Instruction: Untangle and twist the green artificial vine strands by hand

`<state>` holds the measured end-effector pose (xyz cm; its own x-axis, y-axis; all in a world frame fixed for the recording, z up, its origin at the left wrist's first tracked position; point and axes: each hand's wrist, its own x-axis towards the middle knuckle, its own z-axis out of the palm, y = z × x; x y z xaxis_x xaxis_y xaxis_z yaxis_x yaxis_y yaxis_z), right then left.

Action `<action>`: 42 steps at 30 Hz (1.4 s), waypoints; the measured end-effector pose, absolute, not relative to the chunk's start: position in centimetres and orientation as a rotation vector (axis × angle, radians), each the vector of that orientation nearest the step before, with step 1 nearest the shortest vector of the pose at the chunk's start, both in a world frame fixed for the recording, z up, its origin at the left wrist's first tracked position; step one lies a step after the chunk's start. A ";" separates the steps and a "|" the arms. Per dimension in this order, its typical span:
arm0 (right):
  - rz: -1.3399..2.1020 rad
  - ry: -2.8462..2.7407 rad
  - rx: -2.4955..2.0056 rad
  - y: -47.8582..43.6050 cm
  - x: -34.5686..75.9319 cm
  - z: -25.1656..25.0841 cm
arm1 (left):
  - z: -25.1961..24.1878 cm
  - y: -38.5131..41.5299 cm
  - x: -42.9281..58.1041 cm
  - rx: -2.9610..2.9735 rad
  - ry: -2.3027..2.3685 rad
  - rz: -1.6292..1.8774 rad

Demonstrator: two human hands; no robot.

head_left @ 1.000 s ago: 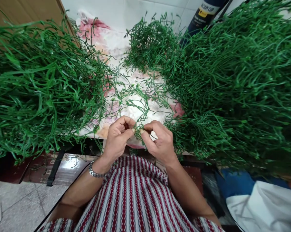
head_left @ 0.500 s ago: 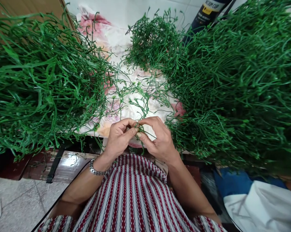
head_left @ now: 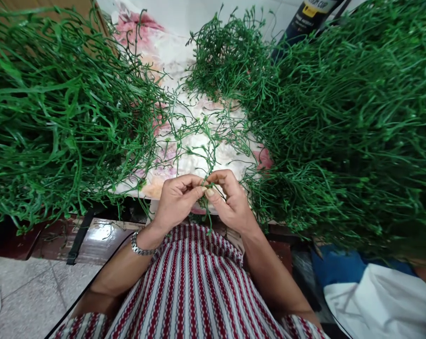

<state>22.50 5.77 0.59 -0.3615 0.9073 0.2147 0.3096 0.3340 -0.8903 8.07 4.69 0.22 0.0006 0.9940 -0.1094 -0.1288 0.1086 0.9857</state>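
My left hand [head_left: 179, 200], with a metal watch on its wrist, pinches a thin green plant stem [head_left: 210, 162] between thumb and index finger. From the other side my right hand [head_left: 232, 202] pinches the same stem, its fingertips almost touching those of the left. The forked upper end of the stem reaches away from me over the floral cloth [head_left: 195, 162], and a thin end hangs below my fingers. The exact spot where it is gripped is partly hidden by my fingertips. Several loose stems [head_left: 177, 125] lie beyond my hands.
Big heaps of green stems stand at the left [head_left: 57, 122] and the right [head_left: 357, 122], with a smaller bunch [head_left: 230, 52] at the back. A dark bottle-like container [head_left: 299, 23] leans behind the right heap. White fabric [head_left: 382, 301] lies at the lower right.
Both hands have shifted slightly to the right, still pinching the stem. My right index finger is more bent, and the lower end of the stem now hangs a little further down.
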 end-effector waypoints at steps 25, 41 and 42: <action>0.496 -2.532 -1.291 7.0 23.7 3.3 | 0.3 6.2 7.8 1.775 1.234 0.859; 1.242 -2.176 -1.255 7.6 24.0 2.9 | 0.7 6.8 7.2 1.603 1.087 0.842; 1.362 -2.061 -1.181 7.6 24.0 2.6 | 0.8 6.8 7.2 1.499 1.027 0.859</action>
<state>23.98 7.63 2.64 -0.5628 0.8183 -0.1167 0.4281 0.1678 -0.8880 7.17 6.85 0.76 0.3674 0.9300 -0.0080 0.1565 -0.0533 0.9862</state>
